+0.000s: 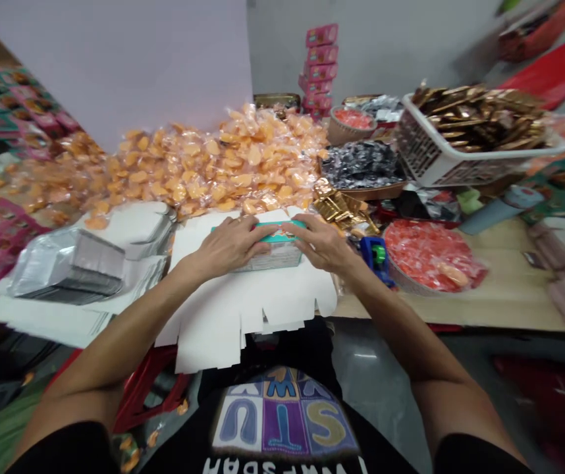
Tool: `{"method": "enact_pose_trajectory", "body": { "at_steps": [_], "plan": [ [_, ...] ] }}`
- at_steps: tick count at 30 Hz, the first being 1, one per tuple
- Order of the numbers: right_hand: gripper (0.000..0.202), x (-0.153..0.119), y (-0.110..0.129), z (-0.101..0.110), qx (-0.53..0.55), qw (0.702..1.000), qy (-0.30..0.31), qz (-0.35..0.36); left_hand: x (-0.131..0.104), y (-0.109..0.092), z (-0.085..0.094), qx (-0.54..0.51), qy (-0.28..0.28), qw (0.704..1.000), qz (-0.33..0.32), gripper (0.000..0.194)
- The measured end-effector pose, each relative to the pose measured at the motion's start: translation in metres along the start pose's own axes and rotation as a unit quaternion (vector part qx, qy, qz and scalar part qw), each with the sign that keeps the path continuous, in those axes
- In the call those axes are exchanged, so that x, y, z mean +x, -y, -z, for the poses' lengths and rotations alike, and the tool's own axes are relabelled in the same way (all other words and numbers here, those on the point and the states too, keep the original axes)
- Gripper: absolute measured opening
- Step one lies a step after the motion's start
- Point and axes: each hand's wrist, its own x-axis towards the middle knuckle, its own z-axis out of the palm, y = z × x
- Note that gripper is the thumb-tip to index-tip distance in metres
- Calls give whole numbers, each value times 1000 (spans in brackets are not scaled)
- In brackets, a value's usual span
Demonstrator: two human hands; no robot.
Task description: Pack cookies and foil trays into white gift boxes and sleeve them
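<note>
A small teal and grey box [275,255] rests on a stack of flat white cardboard blanks [213,316] in front of me. My left hand [233,243] grips its left part, the thumb along the top. At the other end, my right hand [324,242] holds the right side, its thumb reaching over the teal top. Both hands touch the box, and my fingertips are partly hidden behind it. Just beyond it lies a wide heap of orange pieces in clear wrappers [203,164].
Nested silver trays [80,263] sit on white blanks at the left. To the right are a blue tape dispenser [376,260], a round basket of red packets [430,253] and a white basket of golden packets [440,158]. Pink boxes [321,66] are stacked at the back.
</note>
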Motion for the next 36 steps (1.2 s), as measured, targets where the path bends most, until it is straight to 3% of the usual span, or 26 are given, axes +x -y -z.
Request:
{"method": "enact_pose_trajectory", "body": {
  "at_steps": [3,5,9,11,13,15,17,21,24,30,36],
  "plan": [
    [53,0,16,-11,4,999,-24,-33,-2,-4,-2,52,-30,998,-2,51],
    [48,-4,28,-7,8,997,-39,-67,-6,-6,-4,78,-59,995,-4,51],
    [45,-49,48,33,-43,970,-125,-204,-21,-20,-5,73,-112,991,-28,51],
    [37,-89,47,60,-79,929,-159,-325,-27,-30,-5,55,-118,991,-35,49],
    [22,-127,37,80,-65,854,-156,-491,-27,-37,-7,41,-119,991,-33,48],
    [11,-154,22,86,-9,763,-138,-631,-24,-39,-9,29,-123,992,-23,47],
    [11,-166,10,81,42,702,-130,-699,-21,-38,-11,16,-128,991,-15,46],
    [14,-166,0,65,95,668,-166,-719,-23,-41,-14,6,-144,990,-10,44],
    [17,-163,3,66,152,657,-196,-712,-29,-48,-15,15,-149,989,-10,42],
    [31,-170,17,73,220,667,-242,-669,-30,-54,-15,-27,-161,987,2,40],
    [50,-187,22,51,203,690,-266,-642,-32,-53,-20,-45,-179,983,8,38]
  ]
}}
